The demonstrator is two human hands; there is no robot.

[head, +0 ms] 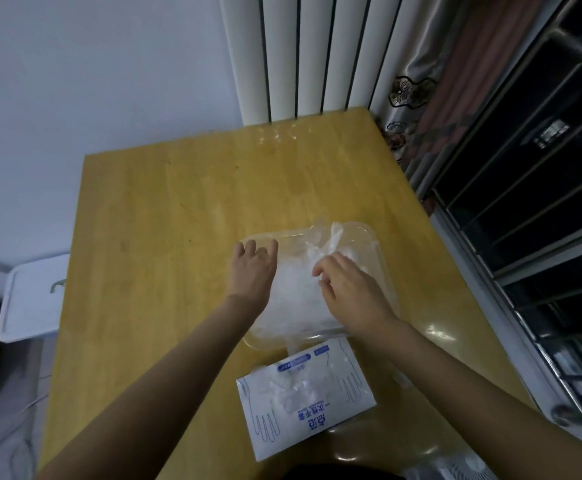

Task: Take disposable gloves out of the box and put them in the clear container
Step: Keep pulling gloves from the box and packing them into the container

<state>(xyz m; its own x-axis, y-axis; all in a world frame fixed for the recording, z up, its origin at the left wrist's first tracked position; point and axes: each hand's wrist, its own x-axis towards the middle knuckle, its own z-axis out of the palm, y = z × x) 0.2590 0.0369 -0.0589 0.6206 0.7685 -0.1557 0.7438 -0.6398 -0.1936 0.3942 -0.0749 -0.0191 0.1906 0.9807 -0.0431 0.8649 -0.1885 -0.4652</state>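
One box lay nearest us on the table, long axis left-right, right end angled away. Beyond, one clear container held heaped gloves, uncountable; our left hand curled over its rim, our right hand touched the heap with bent fingers, grip unclear.

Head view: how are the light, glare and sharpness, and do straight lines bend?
Head view: dim, bluish light; glare patches on the table near its right edge; the gloves in the clear container blur into a pale mass; the radiator and window bars splay outward from wide-angle distortion; print on the box is fairly sharp.
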